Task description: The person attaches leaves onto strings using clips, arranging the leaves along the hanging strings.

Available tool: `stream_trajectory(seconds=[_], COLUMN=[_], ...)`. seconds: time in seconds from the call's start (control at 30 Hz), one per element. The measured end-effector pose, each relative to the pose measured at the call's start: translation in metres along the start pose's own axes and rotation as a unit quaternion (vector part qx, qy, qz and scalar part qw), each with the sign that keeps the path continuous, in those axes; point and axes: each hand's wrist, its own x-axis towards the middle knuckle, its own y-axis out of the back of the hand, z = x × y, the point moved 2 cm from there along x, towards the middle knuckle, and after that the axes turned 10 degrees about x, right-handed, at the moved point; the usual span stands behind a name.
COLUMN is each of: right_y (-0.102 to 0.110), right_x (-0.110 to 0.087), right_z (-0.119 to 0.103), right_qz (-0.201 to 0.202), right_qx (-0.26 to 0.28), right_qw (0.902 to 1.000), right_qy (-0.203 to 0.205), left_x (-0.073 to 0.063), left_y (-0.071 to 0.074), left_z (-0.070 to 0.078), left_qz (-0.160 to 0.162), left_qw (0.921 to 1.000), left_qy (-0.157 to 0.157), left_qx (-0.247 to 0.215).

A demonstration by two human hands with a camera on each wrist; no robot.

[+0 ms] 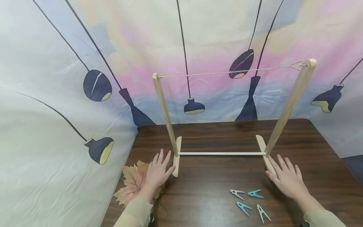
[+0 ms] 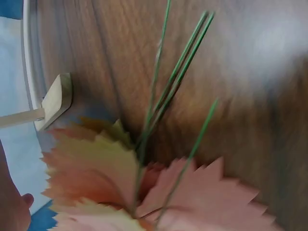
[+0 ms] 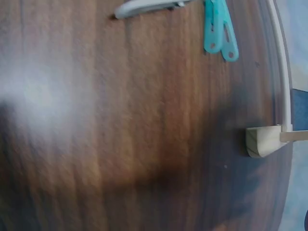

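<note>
A wooden stand (image 1: 287, 108) with a string (image 1: 210, 74) across its top and a white rod (image 1: 221, 154) low between its posts stands on the table. My left hand (image 1: 157, 173), fingers spread, is beside the stand's left foot (image 1: 176, 164), its thumb close to it; contact is unclear. At the right foot (image 1: 269, 164), my right hand (image 1: 290, 181) has its fingers extended and seems to touch the wood. Neither hand holds anything. Several clothespins lie in front of the stand, among them a blue clothespin (image 1: 243, 208) and a whitish clothespin (image 1: 263, 213).
Artificial autumn leaves (image 1: 133, 181) with green wire stems (image 2: 180, 72) lie under and beside my left forearm. The brown wooden table (image 1: 198, 195) ends at the back against a cloth (image 1: 210, 31) printed with hanging lamps.
</note>
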Motion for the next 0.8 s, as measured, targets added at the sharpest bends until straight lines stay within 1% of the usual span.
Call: stream_trajectory(seconds=[0.13,0.37,0.53,0.63,0.8], right_y=[-0.007,-0.017,-0.025,-0.028,-0.031], right_x=[-0.004,-0.006,-0.008,-0.01,-0.014], right_z=[-0.001,-0.006,-0.006,-0.006,-0.005], right_qz=[0.012,0.008,0.005,0.005,0.011], right_qx=[0.003,0.02,0.027,0.034,0.05], right_qw=[0.9999,0.9998,0.9996,0.9994,0.9987], right_qy=[0.004,0.006,0.005,0.004,0.002], left_x=[-0.009,-0.019,-0.028,-0.032,-0.036], left_y=[-0.006,-0.011,-0.014,-0.017,-0.018], left_z=[0.0,-0.002,-0.004,-0.005,-0.009], left_qz=[0.024,0.07,0.078,0.08,0.114], left_qw=[0.9993,0.9957,0.9934,0.9923,0.987], left_qy=[0.014,0.026,0.039,0.038,0.024], left_qx=[-0.026,-0.055,-0.075,-0.087,-0.11])
